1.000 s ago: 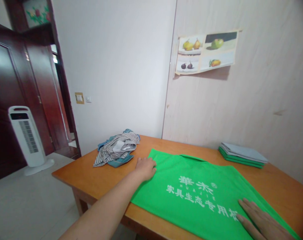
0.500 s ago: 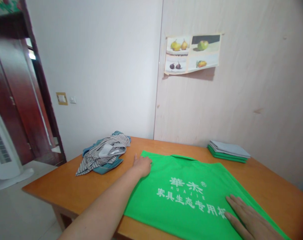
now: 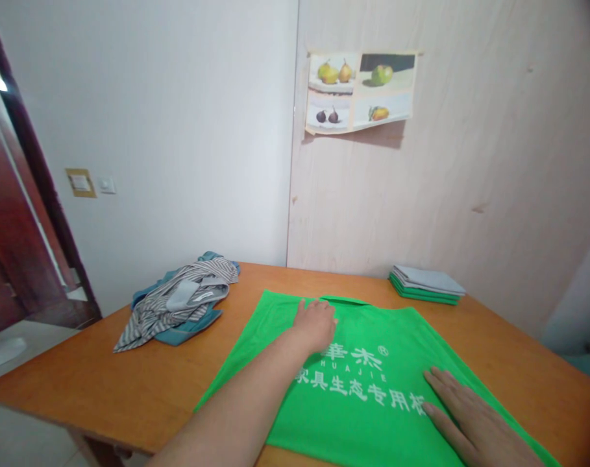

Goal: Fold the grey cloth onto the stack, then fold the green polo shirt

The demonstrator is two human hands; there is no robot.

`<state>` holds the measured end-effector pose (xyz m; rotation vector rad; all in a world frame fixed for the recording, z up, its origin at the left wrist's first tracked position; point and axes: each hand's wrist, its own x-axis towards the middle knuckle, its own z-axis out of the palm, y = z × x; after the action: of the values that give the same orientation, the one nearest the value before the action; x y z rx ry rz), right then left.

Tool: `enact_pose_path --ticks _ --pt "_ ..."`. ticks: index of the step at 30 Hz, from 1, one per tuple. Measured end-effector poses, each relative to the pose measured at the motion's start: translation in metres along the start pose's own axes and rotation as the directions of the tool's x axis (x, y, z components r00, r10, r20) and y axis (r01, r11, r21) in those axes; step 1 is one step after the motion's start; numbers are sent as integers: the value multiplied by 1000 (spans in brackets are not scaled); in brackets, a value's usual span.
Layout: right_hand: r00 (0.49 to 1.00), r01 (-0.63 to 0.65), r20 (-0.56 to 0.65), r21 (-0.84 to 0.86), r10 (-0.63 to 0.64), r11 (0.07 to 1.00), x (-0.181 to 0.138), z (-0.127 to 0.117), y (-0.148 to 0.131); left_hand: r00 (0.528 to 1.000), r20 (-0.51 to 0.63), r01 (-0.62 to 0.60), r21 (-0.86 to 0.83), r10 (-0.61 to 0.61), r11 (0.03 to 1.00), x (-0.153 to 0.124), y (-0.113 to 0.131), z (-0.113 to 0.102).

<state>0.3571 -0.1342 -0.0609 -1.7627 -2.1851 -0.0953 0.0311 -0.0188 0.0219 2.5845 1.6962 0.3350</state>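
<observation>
A bright green collared shirt with white lettering lies spread out on the wooden table, its collar towards the wall. My left hand rests on the upper part of the shirt, just left of the collar and above the lettering. Its fingers are slightly bent and hold no visible fold of cloth. On the lower right part of the shirt, my right hand lies flat with the fingers stretched out and the thumb apart.
A loose heap of striped and blue clothes sits on the table's left side. At the back right is a neat stack of folded grey and green clothes. Behind the wooden table stands a wall with a fruit poster.
My left hand has moved right and inward from the shirt's upper left corner towards the collar. My right hand stays flat on the shirt. The view has turned slightly right.
</observation>
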Motion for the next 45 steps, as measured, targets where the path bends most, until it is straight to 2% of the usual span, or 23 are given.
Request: enact_pose_path --ticks 3,6,10,15,20,24,27,30,35,39,45 --pt "1000 -13 -20 12 13 1000 0 -3 -3 987 104 -111 -100 122 989 -5 13 15" --pt "1000 -17 -18 13 17 1000 -2 -4 -5 972 176 -125 -155 152 980 -12 10 27" --pt "1000 -22 15 -11 22 1000 -3 -3 -5 977 153 -123 -171 149 978 -19 3 35" --pt "998 -34 48 -24 35 999 -4 -6 -6 978 140 -126 -187 154 974 -19 3 35" --pt "984 -71 162 -1 71 997 2 -19 -6 977 132 -140 -200 168 970 -20 2 33" --pt "968 -120 223 3 117 993 28 -30 -16 977 126 -145 -207 173 968 -20 1 33" --pt "979 -79 191 36 71 996 54 -31 -29 978 123 -141 -206 169 968 -19 2 33" --pt "988 -31 153 56 22 998 75 -21 -35 977 128 -144 -202 171 969 -19 1 33" --pt "968 -107 225 -22 109 994 91 -6 -24 976 139 -136 -205 167 969 -20 2 31" --pt "936 -154 308 -70 169 986 103 -10 -17 977 143 -127 -212 159 969 -20 3 30" --pt "957 -127 259 -24 129 992 143 -12 -32 977 142 -128 -192 157 973 -20 3 31"
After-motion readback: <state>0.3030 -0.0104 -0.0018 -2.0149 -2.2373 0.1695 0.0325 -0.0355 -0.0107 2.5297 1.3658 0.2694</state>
